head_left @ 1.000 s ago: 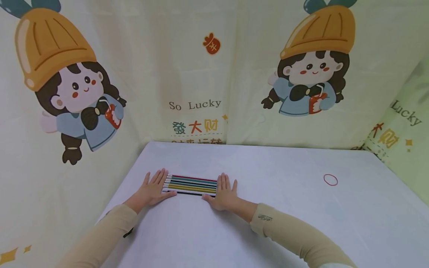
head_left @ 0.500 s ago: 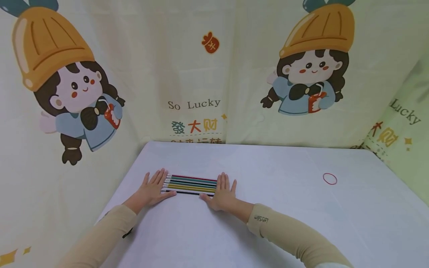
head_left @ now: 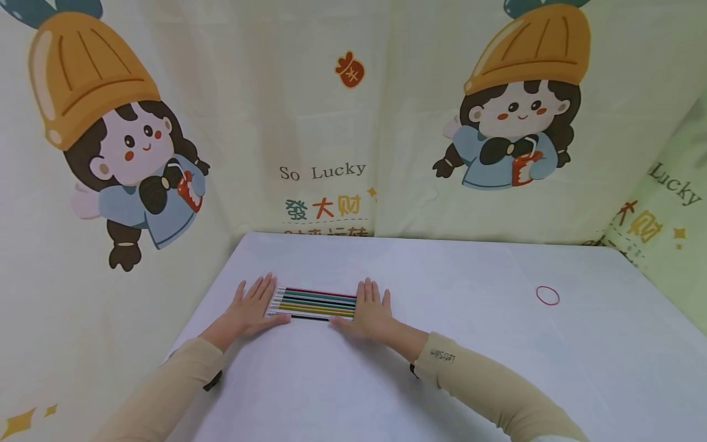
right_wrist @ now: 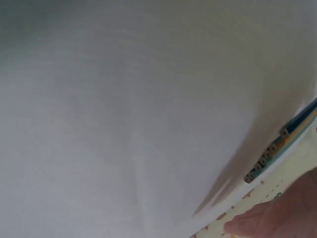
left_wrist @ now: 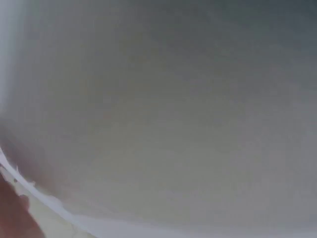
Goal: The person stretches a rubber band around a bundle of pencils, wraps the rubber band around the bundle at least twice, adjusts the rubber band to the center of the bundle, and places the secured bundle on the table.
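Observation:
Several pencils [head_left: 317, 301] lie side by side on the white table in the head view, with red, green, black and yellow stripes. My left hand [head_left: 247, 311] lies at their left ends, fingers straight and thumb stretched along the near side. At the right ends rests my right hand [head_left: 371, 312], its fingers also straight and its thumb by the nearest pencil. The right wrist view catches the blunt pencil ends [right_wrist: 265, 157] above part of the right hand [right_wrist: 282, 213]. Only a blurred bit of the left hand [left_wrist: 16, 213] shows in the left wrist view.
A thin red ring [head_left: 547, 295] lies on the right side of the white table [head_left: 442, 282]. Behind the table's far edge hangs a cream curtain [head_left: 409, 123] printed with cartoon figures. More curtain closes in the left and right sides.
The fingers of both hands have shifted slightly forward beside the pencils. The right hand has edged a little to the left. The pencils stay in about the same row.

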A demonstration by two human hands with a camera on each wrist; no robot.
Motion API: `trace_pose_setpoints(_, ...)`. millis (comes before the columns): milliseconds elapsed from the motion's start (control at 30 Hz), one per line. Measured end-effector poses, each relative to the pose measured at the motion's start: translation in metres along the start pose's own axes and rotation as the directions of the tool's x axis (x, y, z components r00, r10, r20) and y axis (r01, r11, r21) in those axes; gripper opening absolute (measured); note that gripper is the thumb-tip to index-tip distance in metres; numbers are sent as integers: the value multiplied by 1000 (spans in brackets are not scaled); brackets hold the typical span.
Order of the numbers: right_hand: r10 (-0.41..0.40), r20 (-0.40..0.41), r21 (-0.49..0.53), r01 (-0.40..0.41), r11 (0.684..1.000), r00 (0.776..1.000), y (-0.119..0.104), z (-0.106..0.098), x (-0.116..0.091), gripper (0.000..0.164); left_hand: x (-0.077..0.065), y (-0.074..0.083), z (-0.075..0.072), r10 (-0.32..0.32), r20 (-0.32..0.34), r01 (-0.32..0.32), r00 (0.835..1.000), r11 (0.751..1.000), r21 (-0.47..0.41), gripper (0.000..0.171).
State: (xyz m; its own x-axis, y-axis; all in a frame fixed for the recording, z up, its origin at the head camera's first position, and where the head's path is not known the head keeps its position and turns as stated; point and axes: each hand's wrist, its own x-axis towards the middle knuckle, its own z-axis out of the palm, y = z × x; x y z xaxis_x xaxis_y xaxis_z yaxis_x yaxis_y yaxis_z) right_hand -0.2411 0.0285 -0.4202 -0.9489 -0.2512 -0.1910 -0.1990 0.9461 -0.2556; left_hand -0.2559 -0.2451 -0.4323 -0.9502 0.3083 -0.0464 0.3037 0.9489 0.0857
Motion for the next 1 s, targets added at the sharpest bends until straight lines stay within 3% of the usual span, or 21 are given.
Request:
trace_pose_setpoints(100, -101, -110, 0, 102, 995, 989, -3, -5, 3, 97, 4, 1, 0, 84, -80, -80, 993, 995, 56, 94)
trace_pose_setpoints(167, -168, -157, -40, 164, 986, 973, -6, -6, 6, 90, 7, 3, -1, 156, -132, -144, 979, 985, 98, 86)
trace_pose_setpoints(267, -248, -167, -126, 228, 965, 954, -12, -5, 10, 82, 11, 7, -1, 251, -174, -226, 952, 962, 152, 76)
trace_pose_setpoints(367, -288, -128, -219, 257, 941, 949, -16, -3, 13, 79, 13, 12, -3, 308, -156, -283, 938, 945, 163, 70)
trace_pose_setpoints(567, -298, -64, -326, 262, 908, 952, -23, 3, 21, 76, 16, 17, -4, 324, -52, -309, 945, 933, 185, 69)
trace_pose_setpoints(1000, -269, -2, -371, 249, 895, 963, -32, 1, 27, 72, 24, 23, -5, 330, 34, -329, 943, 914, 237, 65)
